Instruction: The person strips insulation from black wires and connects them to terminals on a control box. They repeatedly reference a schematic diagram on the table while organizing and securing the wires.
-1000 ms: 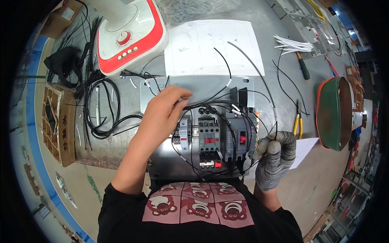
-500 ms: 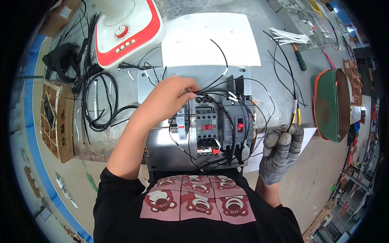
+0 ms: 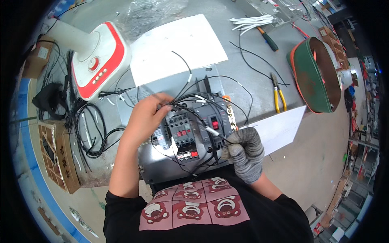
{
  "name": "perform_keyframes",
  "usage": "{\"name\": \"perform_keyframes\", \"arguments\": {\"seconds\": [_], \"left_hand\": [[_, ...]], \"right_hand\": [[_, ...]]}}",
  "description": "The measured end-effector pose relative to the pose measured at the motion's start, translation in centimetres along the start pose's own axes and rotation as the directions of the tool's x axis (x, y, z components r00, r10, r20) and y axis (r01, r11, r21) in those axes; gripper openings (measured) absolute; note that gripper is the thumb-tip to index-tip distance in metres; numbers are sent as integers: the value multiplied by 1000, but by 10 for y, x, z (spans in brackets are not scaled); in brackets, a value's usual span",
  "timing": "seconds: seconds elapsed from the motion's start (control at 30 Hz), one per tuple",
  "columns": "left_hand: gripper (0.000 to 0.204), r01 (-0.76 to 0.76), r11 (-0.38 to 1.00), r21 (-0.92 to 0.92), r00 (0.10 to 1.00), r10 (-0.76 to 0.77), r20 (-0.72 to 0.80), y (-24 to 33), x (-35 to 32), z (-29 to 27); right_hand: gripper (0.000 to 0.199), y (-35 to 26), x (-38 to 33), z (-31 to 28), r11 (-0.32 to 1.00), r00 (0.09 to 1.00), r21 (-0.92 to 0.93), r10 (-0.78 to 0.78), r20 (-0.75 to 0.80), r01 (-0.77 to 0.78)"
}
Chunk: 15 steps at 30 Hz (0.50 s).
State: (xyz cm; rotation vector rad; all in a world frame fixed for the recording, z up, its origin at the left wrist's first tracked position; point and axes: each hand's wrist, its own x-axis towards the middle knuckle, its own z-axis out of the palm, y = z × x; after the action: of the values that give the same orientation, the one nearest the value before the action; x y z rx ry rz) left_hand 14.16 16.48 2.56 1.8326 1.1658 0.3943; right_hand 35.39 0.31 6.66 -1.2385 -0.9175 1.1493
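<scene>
A metal mounting plate (image 3: 160,172) lies before me with a black contactor (image 3: 183,133) and a dark circuit breaker (image 3: 207,115) with a red switch. My left hand (image 3: 148,115), bare, pinches a bundle of black wires (image 3: 190,97) above the contactor. In a grey knitted glove, my right hand (image 3: 245,154) is closed at the plate's right side. Its fingertips pinch a black wire with a white marker sleeve (image 3: 212,131), held over the breaker's lower part. Glove and sleeve hide much of that wire.
Yellow-handled pliers (image 3: 279,97) lie right of the plate, near a screwdriver (image 3: 268,39) and white strips (image 3: 253,22). A green bin (image 3: 304,77) stands at the table's right edge. Left are a fan base (image 3: 109,65), coiled black wire (image 3: 91,150) and a divided cardboard box (image 3: 67,162).
My right hand has moved left from the table's right side to the breaker, bringing the sleeved wire. The view has turned and shifted. My left hand keeps its pinch on the bundle.
</scene>
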Motion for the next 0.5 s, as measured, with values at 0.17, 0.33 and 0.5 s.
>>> {"name": "perform_keyframes", "arguments": {"seconds": [0.17, 0.33, 0.5], "left_hand": [[21, -48, 998, 41, 998, 49, -39, 11, 9, 0], [24, 3, 986, -165, 1000, -5, -12, 27, 41, 8], [12, 52, 922, -383, 999, -45, 26, 13, 58, 20]], "right_hand": [[18, 0, 0, -8, 996, 998, 89, 20, -53, -16], [19, 1, 4, -10, 998, 990, 53, 24, -136, -17], [19, -3, 6, -14, 997, 981, 52, 57, -184, -48]]}}
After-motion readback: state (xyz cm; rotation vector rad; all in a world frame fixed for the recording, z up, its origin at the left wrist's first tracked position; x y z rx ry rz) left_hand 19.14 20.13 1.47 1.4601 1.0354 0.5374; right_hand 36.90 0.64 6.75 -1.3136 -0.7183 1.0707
